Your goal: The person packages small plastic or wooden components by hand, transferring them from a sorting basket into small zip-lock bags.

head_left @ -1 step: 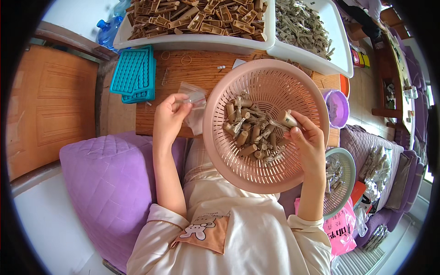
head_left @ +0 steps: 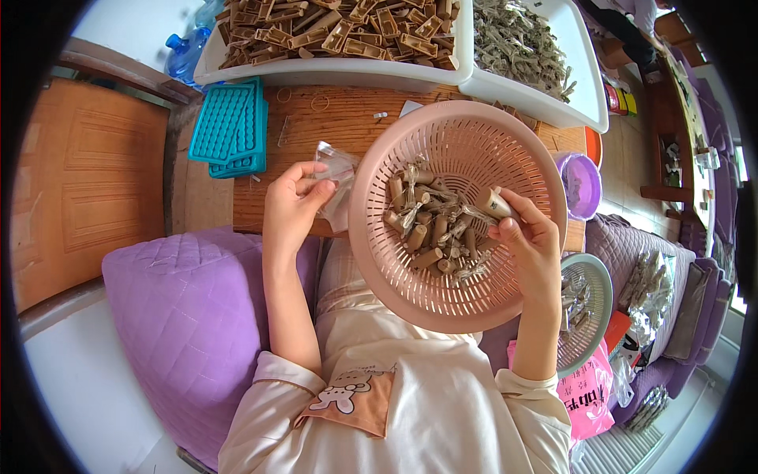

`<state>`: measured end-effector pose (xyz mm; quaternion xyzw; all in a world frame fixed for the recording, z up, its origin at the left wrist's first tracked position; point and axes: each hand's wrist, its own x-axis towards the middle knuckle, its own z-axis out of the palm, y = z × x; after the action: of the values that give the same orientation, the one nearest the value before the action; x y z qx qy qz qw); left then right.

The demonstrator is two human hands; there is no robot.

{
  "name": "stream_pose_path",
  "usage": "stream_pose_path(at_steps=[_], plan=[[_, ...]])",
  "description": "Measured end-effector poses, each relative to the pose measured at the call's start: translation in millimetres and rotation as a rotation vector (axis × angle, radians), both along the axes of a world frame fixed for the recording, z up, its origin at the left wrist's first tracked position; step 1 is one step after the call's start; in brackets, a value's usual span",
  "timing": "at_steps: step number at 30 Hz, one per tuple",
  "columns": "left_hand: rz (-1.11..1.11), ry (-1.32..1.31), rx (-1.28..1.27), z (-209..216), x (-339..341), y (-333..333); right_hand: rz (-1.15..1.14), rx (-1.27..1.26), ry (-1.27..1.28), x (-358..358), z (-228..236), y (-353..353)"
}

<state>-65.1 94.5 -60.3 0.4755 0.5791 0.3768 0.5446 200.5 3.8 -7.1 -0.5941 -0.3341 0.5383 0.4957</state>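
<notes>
My left hand pinches a small clear zip bag between thumb and fingers, just left of the pink slotted basket. In my right hand, over the basket's right side, is a beige cylindrical piece with a pale end, gripped between thumb and fingers. Clear wires or thin strips seem to trail from it toward the pile. Inside the basket lie several tan cylinders, tangled with pale, thin bundles. The basket rests partly over the wooden table's near edge and my lap.
At the back, one white tub holds brown open-sided casings; another white tub holds grey wired parts. Teal trays are stacked at the table's left. A purple bucket and a grey-green basket stand to the right. A purple quilted seat is at left.
The clear bag in my left hand has shifted slightly, its top corner now tilted more upward. My right hand and the cylindrical piece are almost unmoved.
</notes>
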Motion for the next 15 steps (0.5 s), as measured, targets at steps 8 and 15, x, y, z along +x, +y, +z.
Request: stream_pose_path(at_steps=[8, 15], plan=[[-0.134, -0.013, 0.112, 51.4, 16.7, -30.3, 0.089, 0.344, -0.275, -43.3, 34.8, 15.8], [-0.186, -0.144, 0.138, 70.7, 28.5, -44.2, 0.124, 0.349, -0.314, -46.9, 38.8, 22.7]])
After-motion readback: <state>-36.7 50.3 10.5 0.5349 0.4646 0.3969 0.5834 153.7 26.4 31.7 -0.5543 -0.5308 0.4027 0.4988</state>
